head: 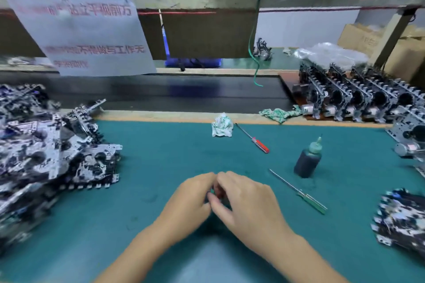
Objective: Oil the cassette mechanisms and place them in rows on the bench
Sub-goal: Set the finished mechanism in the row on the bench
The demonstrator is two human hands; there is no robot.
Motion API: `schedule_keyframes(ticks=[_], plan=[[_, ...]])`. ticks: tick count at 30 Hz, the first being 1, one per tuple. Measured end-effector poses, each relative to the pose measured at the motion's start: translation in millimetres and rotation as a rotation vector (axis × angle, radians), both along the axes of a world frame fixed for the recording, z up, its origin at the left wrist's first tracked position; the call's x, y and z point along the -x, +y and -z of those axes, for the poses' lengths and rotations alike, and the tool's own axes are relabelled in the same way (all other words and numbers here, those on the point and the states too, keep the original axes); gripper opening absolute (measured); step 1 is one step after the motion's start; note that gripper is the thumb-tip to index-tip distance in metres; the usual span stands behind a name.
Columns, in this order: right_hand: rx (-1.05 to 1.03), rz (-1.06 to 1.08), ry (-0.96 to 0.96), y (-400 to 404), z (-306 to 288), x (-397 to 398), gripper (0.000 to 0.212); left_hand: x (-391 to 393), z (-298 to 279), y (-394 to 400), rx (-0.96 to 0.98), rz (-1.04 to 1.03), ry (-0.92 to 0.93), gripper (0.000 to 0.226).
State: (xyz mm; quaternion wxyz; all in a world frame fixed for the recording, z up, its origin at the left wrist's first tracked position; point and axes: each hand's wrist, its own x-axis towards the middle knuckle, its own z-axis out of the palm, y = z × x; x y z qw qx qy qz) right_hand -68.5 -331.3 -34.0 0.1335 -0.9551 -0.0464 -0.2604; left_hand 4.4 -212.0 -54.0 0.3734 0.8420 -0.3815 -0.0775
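The left hand (193, 195) and right hand (248, 204) are brought together, fingers curled, over the near middle of the green-matted bench (161, 156); whether anything is pinched between them cannot be told. A dark oil bottle with a green nozzle (308, 161) is stood upright just right of them. Metal cassette mechanisms are heaped at the left edge (53, 151) and lined in rows at the far right corner (358, 96).
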Motion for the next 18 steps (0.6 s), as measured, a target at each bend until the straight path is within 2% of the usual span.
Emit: schedule_keyframes(ticks=[5, 9, 13, 16, 18], plan=[[-0.042, 0.105, -0.031, -35.5, -5.3, 14.0, 0.017, 2.8, -12.5, -40.9, 0.017, 0.081, -0.034, 0.026], [-0.025, 0.407, -0.069, -83.8, -1.0, 45.5, 0.019, 17.6, -14.8, -97.8, -0.016, 0.198, -0.027, 0.019], [0.084, 0.718, -0.009, -135.3, 9.2, 86.7, 0.022, 37.6, -8.4, -155.3, 0.024, 0.277, 0.144, 0.022], [0.2, 0.763, 0.158, -161.8, 19.7, 113.4, 0.029, 48.7, -4.7, -198.3, 0.001, 0.276, 0.298, 0.027], [0.241, 0.743, 0.228, -170.2, 25.1, 123.7, 0.031, 55.7, -3.8, -222.9, -0.01, 0.271, 0.528, 0.021]])
